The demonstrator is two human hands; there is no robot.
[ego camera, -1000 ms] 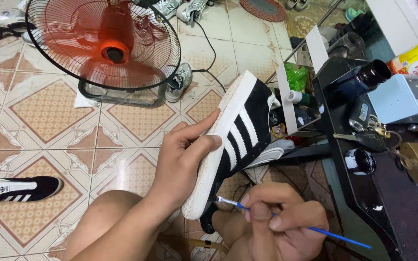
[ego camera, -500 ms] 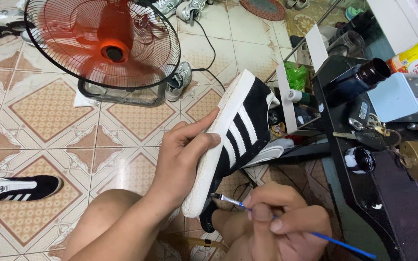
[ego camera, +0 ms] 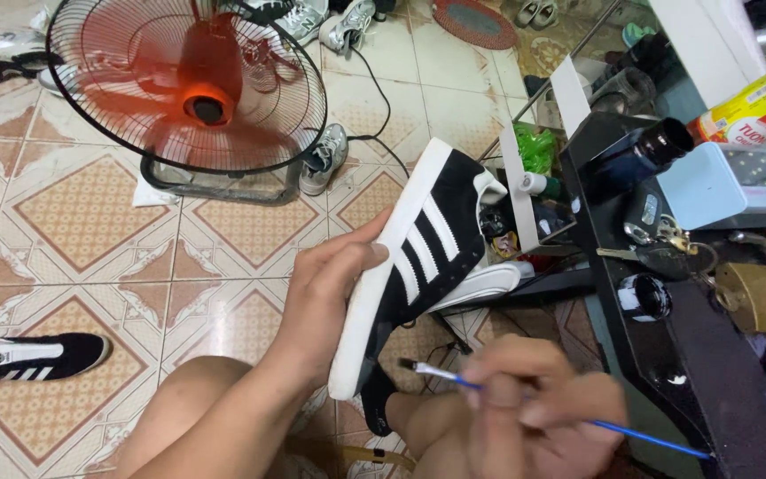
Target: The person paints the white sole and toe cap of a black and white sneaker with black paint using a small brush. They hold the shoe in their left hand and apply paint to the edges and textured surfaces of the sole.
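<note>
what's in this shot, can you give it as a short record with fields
left hand: left hand grips a black shoe with white stripes by its white sole, toe end pointing down
right hand: right hand, blurred, holds a thin blue paintbrush, bristle tip close to the shoe's toe end
floor: tiled; a matching black shoe lies at the left
fan: orange fan spinning behind a wire guard
table: black table at the right with a small round jar and keys

Left hand (ego camera: 330, 306) grips black sneaker (ego camera: 418, 257) by its white sole, toe down. Right hand (ego camera: 525, 417), just below the grip, pinches blue-handled brush (ego camera: 569, 417), bristles near toe.
</note>
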